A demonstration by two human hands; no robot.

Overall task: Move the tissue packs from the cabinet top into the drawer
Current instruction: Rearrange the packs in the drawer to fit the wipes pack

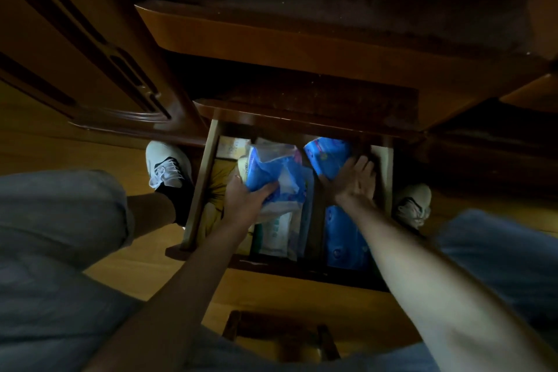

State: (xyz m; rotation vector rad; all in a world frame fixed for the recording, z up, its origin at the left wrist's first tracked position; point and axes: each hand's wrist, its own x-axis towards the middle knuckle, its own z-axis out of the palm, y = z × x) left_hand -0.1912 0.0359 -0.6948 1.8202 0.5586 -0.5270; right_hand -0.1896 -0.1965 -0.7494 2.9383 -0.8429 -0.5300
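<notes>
The wooden drawer (196, 190) stands pulled out below the dark cabinet top (302, 39). My left hand (244, 199) grips a blue and white tissue pack (271, 172) over the drawer's middle section. My right hand (353, 181) lies flat, fingers spread, on a blue tissue pack (326, 154) at the back of the right section. Another blue pack (344, 238) lies in the front of that section, under my forearm. A white pack (277, 232) sits in the middle section below the held one.
A yellow item (216, 190) fills the drawer's left section, with a pale box (231, 146) behind it. My two white shoes (167, 164) (413, 205) stand on the wooden floor either side of the drawer. A carved cabinet door (75, 48) is at the left.
</notes>
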